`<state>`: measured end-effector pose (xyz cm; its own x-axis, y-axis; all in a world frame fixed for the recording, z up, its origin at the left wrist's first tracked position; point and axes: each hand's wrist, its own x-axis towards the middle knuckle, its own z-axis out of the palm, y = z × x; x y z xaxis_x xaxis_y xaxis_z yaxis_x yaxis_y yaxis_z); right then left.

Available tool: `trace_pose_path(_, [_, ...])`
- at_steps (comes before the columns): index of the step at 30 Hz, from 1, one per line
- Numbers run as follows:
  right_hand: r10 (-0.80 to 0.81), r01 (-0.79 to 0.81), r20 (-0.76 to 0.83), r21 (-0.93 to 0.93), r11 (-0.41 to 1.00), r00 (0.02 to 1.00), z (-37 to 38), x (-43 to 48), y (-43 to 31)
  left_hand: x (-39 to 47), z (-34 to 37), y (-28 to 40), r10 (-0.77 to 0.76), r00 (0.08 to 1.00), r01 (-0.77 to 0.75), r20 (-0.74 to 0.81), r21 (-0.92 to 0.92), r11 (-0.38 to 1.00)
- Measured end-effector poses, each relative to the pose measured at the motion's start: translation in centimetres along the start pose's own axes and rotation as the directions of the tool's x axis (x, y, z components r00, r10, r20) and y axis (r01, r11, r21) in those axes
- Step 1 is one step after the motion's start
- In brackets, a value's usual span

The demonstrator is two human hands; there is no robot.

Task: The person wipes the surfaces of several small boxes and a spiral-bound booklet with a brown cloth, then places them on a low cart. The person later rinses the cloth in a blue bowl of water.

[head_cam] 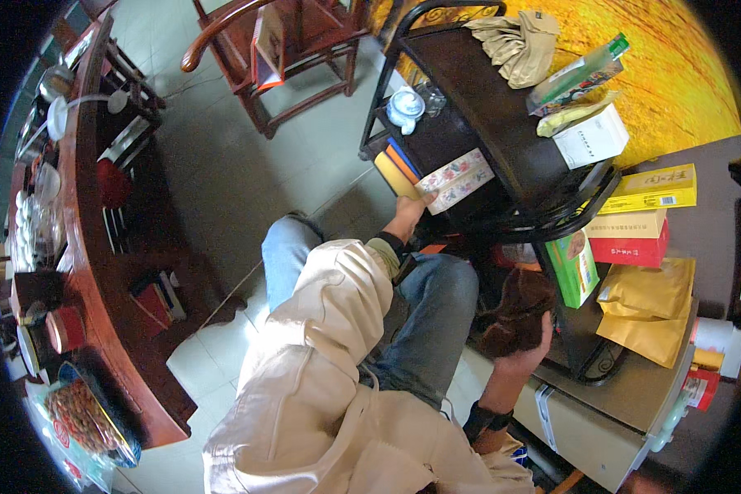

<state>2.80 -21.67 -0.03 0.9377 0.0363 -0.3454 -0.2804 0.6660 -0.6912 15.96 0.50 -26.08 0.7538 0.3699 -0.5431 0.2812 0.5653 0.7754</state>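
At a black metal rack [463, 92], my left hand [409, 213] reaches to the lower shelf, its fingers on the near edge of a floral-patterned box [456, 180]. Beside that box stand thin yellow, orange and blue books or boxes [397, 175]. A blue-and-white teapot [406, 108] sits farther back on the same shelf. My right hand [534, 346] holds a dark brown cloth or plush item [519, 312] beside the rack's lower right part. The fingers of that hand are mostly hidden behind the brown item.
On the rack's top lie a folded paper bag [522, 46] and several packets. Boxes and a padded envelope [651, 302] rest on the cabinet at the right. A wooden armchair [284, 55] stands ahead; a long wooden table [108, 321] with tea ware and a basket of nuts is at the left.
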Motion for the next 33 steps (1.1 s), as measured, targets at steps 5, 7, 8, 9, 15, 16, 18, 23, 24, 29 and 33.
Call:
trace_pose_path(5, [-0.020, 0.020, -0.021, 0.018, 1.000, 1.000, -1.2, 1.4, 0.2, 3.5, 2.1, -2.6, -0.055, 0.998, 0.055, 0.044, 0.006, 0.998])
trace_pose_path(7, [0.013, -0.011, -0.084, 0.027, 1.000, 0.996, -1.8, 2.0, 0.1, 5.0, 3.4, -3.4, -0.109, 0.982, 0.124, -0.152, 0.093, 0.988])
trace_pose_path(8, [0.037, -0.031, -0.084, 0.065, 0.997, 0.996, -2.2, 2.2, 0.0, 5.6, 3.5, -3.4, -0.128, 0.986, 0.136, -0.104, 0.074, 0.988])
trace_pose_path(9, [0.052, -0.048, -0.040, 0.097, 0.994, 0.998, -2.5, 2.3, 0.0, 5.6, 3.5, -3.5, -0.139, 0.990, 0.139, -0.015, 0.030, 0.990])
trace_pose_path(15, [0.060, -0.055, -0.089, 0.067, 0.996, 0.994, -3.3, 2.7, -0.5, 3.2, 4.0, -0.7, -0.019, 0.993, 0.040, 0.115, -0.184, 0.982])
trace_pose_path(16, [0.072, -0.061, -0.156, 0.069, 0.996, 0.985, -3.3, 2.6, -0.5, 2.7, 3.6, 0.0, -0.096, 0.987, 0.116, 0.128, -0.163, 0.980])
trace_pose_path(18, [0.080, -0.070, -0.168, 0.066, 0.995, 0.983, -3.1, 2.5, -0.5, 1.3, 2.3, 1.4, -0.244, 0.947, 0.275, 0.209, -0.133, 0.952])
trace_pose_path(23, [0.085, -0.069, -0.128, 0.128, 0.989, 0.988, -2.8, 2.1, 0.2, -4.3, -1.8, 3.0, -0.270, 0.893, 0.391, 0.360, -0.325, 0.861])
trace_pose_path(24, [0.095, -0.075, -0.142, 0.142, 0.987, 0.985, -2.7, 1.9, 0.5, -5.3, -2.8, 3.3, -0.249, 0.878, 0.400, 0.408, -0.344, 0.849])
trace_pose_path(29, [0.170, -0.166, -0.021, 0.138, 0.976, 0.985, -2.0, 1.7, 2.3, -10.0, -7.7, 5.1, -0.326, 0.835, 0.512, 0.442, -0.412, 0.754])
trace_pose_path(33, [0.206, -0.218, 0.099, 0.128, 0.968, 0.974, -0.4, 2.0, 4.1, -14.0, -9.1, 7.0, -0.274, 0.869, 0.453, 0.413, -0.437, 0.777])
